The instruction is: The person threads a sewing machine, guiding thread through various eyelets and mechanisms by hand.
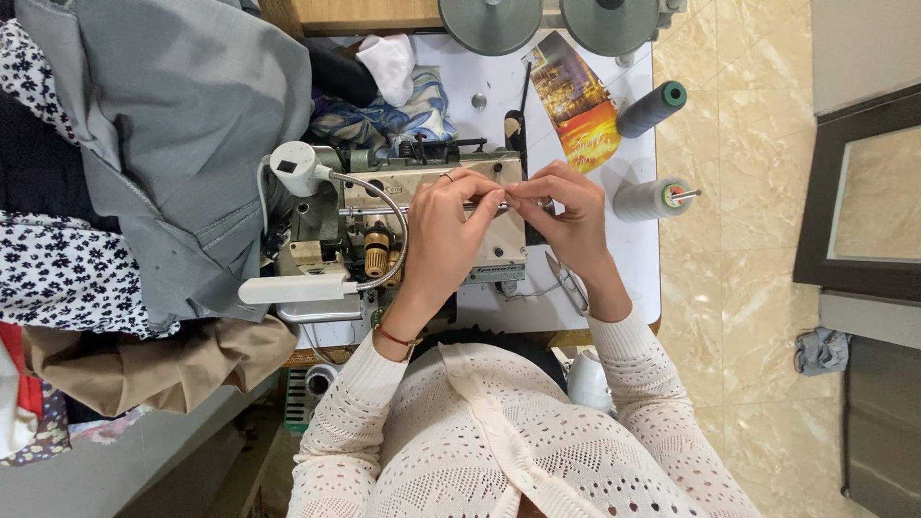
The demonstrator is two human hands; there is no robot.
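My left hand (pixel 443 228) and my right hand (pixel 568 216) meet fingertip to fingertip over the top of a cream and grey sewing machine (pixel 384 221). Both pinch something very fine at about the same spot, probably a thread, too thin to make out. A ring sits on my left hand and a red cord bracelet on that wrist. A white bendable lamp (pixel 297 288) curves in front of the machine. Small snips (pixel 568 280) lie on the white table (pixel 633 278) under my right wrist.
Two thread cones, teal (pixel 652 107) and grey (pixel 648 200), lie at the table's right. A colourful card (pixel 578 101) lies behind them. Grey, floral and brown garments (pixel 163 144) pile at the left. Tiled floor (pixel 748 240) on the right has a grey rag (pixel 821 350).
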